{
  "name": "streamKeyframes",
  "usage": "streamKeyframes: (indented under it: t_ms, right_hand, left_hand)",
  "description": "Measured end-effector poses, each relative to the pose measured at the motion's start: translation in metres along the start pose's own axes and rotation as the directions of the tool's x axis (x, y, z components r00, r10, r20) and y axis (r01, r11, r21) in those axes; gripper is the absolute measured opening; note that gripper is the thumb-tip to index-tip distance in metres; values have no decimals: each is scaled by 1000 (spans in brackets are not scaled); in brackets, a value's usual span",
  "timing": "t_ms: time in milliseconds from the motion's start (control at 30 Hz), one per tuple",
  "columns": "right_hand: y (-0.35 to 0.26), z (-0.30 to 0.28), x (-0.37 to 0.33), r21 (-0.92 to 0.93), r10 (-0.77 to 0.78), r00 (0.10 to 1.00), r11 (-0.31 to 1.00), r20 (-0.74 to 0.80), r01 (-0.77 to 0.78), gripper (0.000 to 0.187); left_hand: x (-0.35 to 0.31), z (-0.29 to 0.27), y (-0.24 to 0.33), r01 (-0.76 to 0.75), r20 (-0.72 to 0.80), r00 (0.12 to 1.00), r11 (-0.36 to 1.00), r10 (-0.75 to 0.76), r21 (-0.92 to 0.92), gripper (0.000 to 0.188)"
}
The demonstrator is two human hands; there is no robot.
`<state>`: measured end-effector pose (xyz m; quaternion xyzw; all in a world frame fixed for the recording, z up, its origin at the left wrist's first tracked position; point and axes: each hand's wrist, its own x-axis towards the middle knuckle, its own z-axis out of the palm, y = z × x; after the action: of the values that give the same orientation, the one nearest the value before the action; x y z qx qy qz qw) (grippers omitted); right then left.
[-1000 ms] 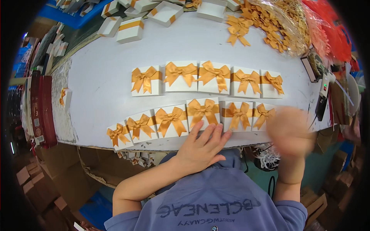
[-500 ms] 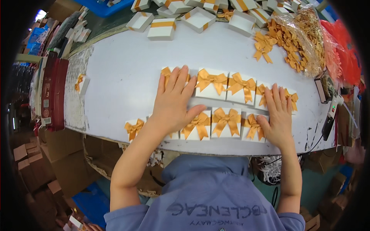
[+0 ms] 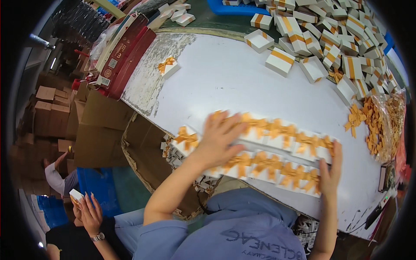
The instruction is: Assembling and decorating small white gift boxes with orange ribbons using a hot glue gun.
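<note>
Two rows of small white gift boxes with gold bows (image 3: 277,149) lie along the near edge of the white table (image 3: 225,82). My left hand (image 3: 219,138) lies flat with fingers spread on the left part of the rows. At the rows' right end my right hand (image 3: 331,171) presses against the boxes, fingers pointing up. The leftmost bowed box (image 3: 185,139) sits at the table edge, just left of my left hand. The boxes under my hands are blurred.
A pile of white boxes with gold bands (image 3: 329,39) fills the far right. Loose gold bows (image 3: 381,125) lie in clear bags at the right. One bowed box (image 3: 168,66) stands alone far left. Cardboard cartons (image 3: 99,130) stand below the table. Another person (image 3: 86,216) sits lower left.
The view has swung, so the table now runs diagonally. My left hand has slid leftward along the rows; my right hand has moved to the rows' right end.
</note>
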<state>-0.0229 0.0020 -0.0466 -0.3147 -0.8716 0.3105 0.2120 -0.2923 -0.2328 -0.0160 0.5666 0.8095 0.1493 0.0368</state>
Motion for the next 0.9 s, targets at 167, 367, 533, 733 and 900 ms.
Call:
streamKeyframes:
  t_ms: [167, 367, 533, 733, 900]
  right_hand:
    - [-98, 93, 14, -14, -207, 974, 978, 88, 209, 66]
    - [-195, 168, -15, 465, -433, 839, 848, 330, 254, 64]
    - [-158, 137, 4, 718, -595, 746, 655, 300, 234, 26]
    - [-57, 58, 77, 115, -196, 966, 977, 169, 178, 10]
    - [-42, 45, 171, -265, -423, 881, 892, -210, 365, 26]
  left_hand:
    - [-82, -56, -47, 273, -340, 916, 952, -213, 141, 39]
    - [-56, -83, -40, 112, -473, 879, 991, -64, 74, 36]
    - [14, -68, -38, -121, -377, 920, 993, 108, -12, 30]
    - [126, -8, -75, -265, -359, 911, 955, 202, -134, 32]
    - [231, 23, -95, -119, -361, 918, 983, 164, 142, 27]
